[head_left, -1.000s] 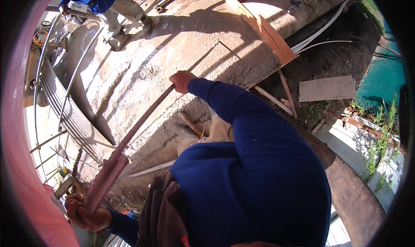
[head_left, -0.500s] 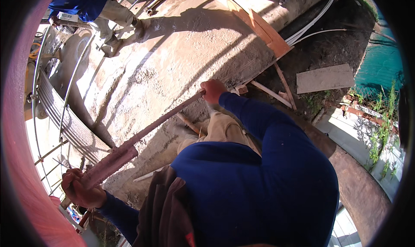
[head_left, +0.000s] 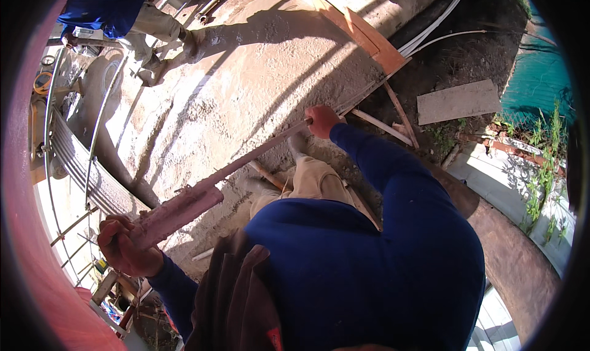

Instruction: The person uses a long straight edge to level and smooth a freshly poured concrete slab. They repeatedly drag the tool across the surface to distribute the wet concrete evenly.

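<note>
We are holding a long bar [head_left: 246, 159] aslant in front of us above the rough ground [head_left: 246, 93], our left hand [head_left: 129, 246] gripping its wide end low at the left and our right hand [head_left: 322, 121] wrapping around its narrow end, arm reaching forward. The bar is looking reddish-brown and crusted, broadening toward the left hand. Beyond the right hand, an orange-brown board [head_left: 384, 52] is lying slantwise.
</note>
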### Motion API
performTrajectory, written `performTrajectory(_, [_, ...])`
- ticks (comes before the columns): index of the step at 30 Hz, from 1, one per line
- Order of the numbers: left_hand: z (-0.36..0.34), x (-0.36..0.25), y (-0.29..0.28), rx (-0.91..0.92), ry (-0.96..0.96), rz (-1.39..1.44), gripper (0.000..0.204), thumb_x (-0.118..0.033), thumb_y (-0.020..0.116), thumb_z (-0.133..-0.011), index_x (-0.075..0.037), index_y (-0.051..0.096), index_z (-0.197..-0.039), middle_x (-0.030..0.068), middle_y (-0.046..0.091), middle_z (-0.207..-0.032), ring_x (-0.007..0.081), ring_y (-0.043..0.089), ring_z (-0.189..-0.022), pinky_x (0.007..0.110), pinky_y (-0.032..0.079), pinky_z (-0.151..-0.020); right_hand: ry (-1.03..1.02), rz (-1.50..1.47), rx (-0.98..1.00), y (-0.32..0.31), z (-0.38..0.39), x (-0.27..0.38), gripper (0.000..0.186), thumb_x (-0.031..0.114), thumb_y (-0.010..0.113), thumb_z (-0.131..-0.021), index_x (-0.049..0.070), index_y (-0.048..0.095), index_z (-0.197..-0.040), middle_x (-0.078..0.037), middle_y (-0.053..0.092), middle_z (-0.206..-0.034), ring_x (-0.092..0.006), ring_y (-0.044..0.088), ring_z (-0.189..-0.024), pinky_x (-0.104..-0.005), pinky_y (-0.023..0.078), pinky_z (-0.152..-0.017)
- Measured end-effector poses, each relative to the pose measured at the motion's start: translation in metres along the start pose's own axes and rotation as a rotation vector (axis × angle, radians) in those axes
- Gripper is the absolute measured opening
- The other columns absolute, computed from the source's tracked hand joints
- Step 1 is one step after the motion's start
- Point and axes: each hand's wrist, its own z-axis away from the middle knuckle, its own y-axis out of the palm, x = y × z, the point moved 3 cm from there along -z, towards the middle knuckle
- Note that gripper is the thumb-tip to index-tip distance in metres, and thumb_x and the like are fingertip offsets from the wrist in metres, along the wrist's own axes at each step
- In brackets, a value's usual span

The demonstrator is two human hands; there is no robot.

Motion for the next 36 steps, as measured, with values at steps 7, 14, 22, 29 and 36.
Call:
performTrajectory(7, [-0.041,-0.032,-0.063,-0.08,0.102,0.06,0.027,-0.004,0.043,-0.093,0.006,0.06,-0.111,0.0139,0.051,-0.085,0.0248,0.05,-0.08,0.041,0.041,-0.073,-0.079,-0.093,-0.016,0.011,0.008,0.064,0.01,0.016,0.069,-0.077,0.007,0.064,-0.079,-0.019,0.067,-0.078,-0.043,0.067,-0.082,-0.0546,0.051,-0.076])
performTrajectory(14, [-0.096,-0.052,-0.197,-0.057,0.345,0.001,0.033,-0.016,0.051,-0.105,0.011,0.064,-0.118,0.0303,0.068,-0.11,0.0375,0.07,-0.099,0.051,0.059,-0.087,-0.188,-0.227,0.192,0.036,0.022,0.175,0.014,0.022,0.068,-0.081,0.009,0.068,-0.083,-0.017,0.072,-0.081,-0.039,0.071,-0.087,-0.0532,0.053,-0.082])
performTrajectory(22, [-0.093,-0.056,-0.194,-0.206,0.305,0.149,0.041,-0.018,0.054,-0.104,0.016,0.058,-0.125,0.0352,0.067,-0.114,0.0401,0.07,-0.097,0.052,0.061,-0.085,-0.195,-0.242,0.191,0.03,0.018,0.205,0.016,0.023,0.068,-0.083,0.008,0.066,-0.085,-0.019,0.071,-0.082,-0.0418,0.07,-0.085,-0.0531,0.053,-0.079])
performTrajectory(29, [-0.056,-0.014,-0.198,0.029,0.304,0.182,0.031,-0.018,0.048,-0.099,-0.001,0.062,-0.121,0.0169,0.055,-0.087,0.0269,0.052,-0.082,0.041,0.038,-0.071,-0.128,-0.191,0.243,0.095,0.032,0.196,0.016,0.023,0.067,-0.082,0.008,0.067,-0.087,-0.018,0.071,-0.088,-0.0398,0.069,-0.091,-0.0534,0.052,-0.081])
performTrajectory(36, [-0.041,0.012,-0.241,-0.078,0.282,0.124,0.033,-0.019,0.053,-0.095,-0.006,0.062,-0.124,0.0105,0.048,-0.085,0.028,0.052,-0.082,0.042,0.04,-0.073,-0.135,-0.158,0.155,0.12,0.046,0.24,0.015,0.023,0.068,-0.082,0.008,0.065,-0.085,-0.017,0.071,-0.085,-0.04,0.07,-0.088,-0.053,0.053,-0.08])
